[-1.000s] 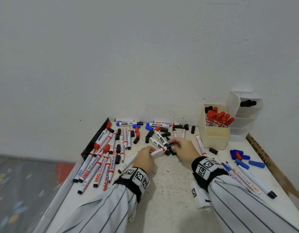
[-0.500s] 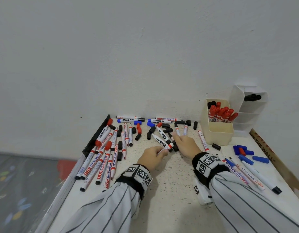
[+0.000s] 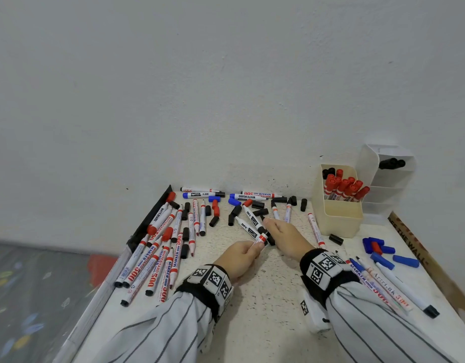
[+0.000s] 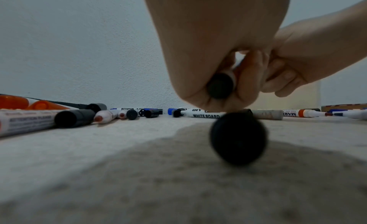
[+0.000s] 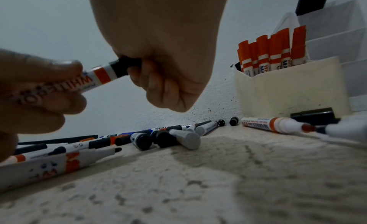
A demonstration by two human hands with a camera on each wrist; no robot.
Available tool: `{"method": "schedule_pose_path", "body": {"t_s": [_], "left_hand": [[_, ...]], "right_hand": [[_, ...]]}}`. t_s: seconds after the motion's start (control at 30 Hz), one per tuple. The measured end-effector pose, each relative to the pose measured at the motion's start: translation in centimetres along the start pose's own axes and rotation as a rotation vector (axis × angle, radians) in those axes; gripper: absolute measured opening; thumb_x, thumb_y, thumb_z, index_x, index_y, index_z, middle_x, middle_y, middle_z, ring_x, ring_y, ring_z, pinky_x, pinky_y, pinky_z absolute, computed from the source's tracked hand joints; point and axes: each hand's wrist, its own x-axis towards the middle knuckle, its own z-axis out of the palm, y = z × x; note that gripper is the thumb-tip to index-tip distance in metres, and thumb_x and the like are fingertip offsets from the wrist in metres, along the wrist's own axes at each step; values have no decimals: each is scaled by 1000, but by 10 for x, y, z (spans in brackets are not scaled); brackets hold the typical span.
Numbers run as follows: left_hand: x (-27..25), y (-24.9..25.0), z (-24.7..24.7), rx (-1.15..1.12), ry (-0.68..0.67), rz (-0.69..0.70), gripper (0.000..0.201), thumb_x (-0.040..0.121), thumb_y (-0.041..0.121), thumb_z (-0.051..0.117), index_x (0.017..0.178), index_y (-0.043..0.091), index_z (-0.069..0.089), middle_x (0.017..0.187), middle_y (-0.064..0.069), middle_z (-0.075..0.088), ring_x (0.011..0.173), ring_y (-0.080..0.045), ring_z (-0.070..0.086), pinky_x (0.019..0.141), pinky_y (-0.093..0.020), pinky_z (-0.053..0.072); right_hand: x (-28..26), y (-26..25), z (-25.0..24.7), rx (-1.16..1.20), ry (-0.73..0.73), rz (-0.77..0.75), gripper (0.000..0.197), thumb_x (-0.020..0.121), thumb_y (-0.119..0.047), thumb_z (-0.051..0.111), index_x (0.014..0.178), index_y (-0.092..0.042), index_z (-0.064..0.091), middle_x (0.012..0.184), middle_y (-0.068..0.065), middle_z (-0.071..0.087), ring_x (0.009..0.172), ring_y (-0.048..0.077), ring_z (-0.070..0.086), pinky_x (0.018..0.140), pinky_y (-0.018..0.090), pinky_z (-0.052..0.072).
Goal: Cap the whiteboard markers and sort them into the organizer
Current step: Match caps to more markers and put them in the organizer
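Observation:
Both hands meet at the middle of the table. My left hand grips the barrel of a white marker with a red band. My right hand pinches the black cap seated on that marker's tip. In the left wrist view the marker's black rear end sticks out of my left fist. A cream box at the back right holds several red-capped markers. Behind it, a white tiered organizer has black markers in its top slot.
Several uncapped markers lie in a row at the left, with loose black caps among them and by the wall. Blue caps and a few markers lie to the right. The table's left edge drops to the floor.
The marker held between both hands has turned from lying crosswise to pointing diagonally away from me. Both hands keep their hold and have shifted slightly.

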Motion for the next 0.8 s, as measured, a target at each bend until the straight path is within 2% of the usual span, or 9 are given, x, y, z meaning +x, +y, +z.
{"method": "schedule_pose_path", "body": {"t_s": [0.07, 0.17, 0.3, 0.37, 0.47, 0.53, 0.63, 0.7, 0.8], "left_hand": [[0, -2, 0, 0, 43, 0, 32, 95, 35, 49, 67, 20, 48, 56, 6, 43, 46, -5, 38, 51, -22, 36], [-1, -4, 3, 53, 74, 18, 12, 84, 18, 62, 76, 24, 56, 70, 6, 55, 60, -6, 49, 61, -21, 46], [1, -5, -2, 67, 205, 13, 27, 75, 1, 66, 83, 26, 56, 89, 4, 56, 74, -7, 51, 63, -16, 46], [3, -6, -4, 175, 232, -29, 30, 75, 3, 67, 92, 25, 55, 99, 3, 50, 84, -9, 48, 67, -14, 40], [6, -9, -7, 286, 225, -166, 50, 73, 2, 70, 116, 19, 51, 114, 0, 41, 104, -16, 45, 85, -22, 43], [6, -11, -8, 291, 253, -274, 55, 71, 5, 72, 120, 18, 48, 120, -3, 40, 113, -20, 44, 91, -28, 43], [7, -15, -9, 255, 287, -359, 50, 75, 9, 70, 120, 15, 47, 120, -6, 46, 107, -20, 48, 84, -26, 43], [8, -16, -9, 242, 338, -345, 36, 83, 10, 62, 118, 12, 51, 118, -8, 53, 96, -17, 50, 77, -24, 43], [9, -14, -10, 173, 441, -298, 28, 91, 17, 55, 118, 10, 53, 114, -7, 59, 93, -16, 55, 79, -24, 47]], "right_hand": [[-1, 0, -4, -29, 16, -21, 42, 100, -33, 34, 63, -13, 41, 59, 1, 38, 57, 12, 35, 56, 28, 28], [-1, 6, -9, -63, 45, -24, 44, 100, -34, 34, 60, -15, 38, 57, 2, 36, 55, 14, 33, 56, 29, 26], [-1, 11, -18, 11, 182, 5, 46, 101, -32, 33, 57, -15, 33, 55, -1, 31, 51, 12, 30, 49, 23, 26], [-2, 10, -25, 29, 266, -7, 45, 101, -30, 33, 59, -15, 30, 55, -1, 29, 52, 13, 29, 52, 28, 22], [3, 14, -37, 31, 346, -18, 43, 100, -31, 34, 61, -13, 32, 57, 1, 29, 55, 14, 29, 54, 31, 21], [6, 14, -45, 63, 405, -38, 42, 99, -32, 38, 61, -14, 36, 57, 2, 33, 55, 15, 32, 54, 30, 24], [7, 4, -64, 121, 512, -84, 33, 97, -31, 43, 70, -13, 50, 58, 2, 45, 51, 15, 40, 50, 25, 35], [9, -5, -82, 153, 583, -130, 25, 97, -28, 45, 81, -11, 55, 61, 3, 53, 51, 13, 48, 49, 20, 40], [17, -17, -112, 169, 712, -193, 17, 97, -25, 47, 96, -11, 57, 71, 0, 61, 56, 5, 56, 52, 14, 48]]}}
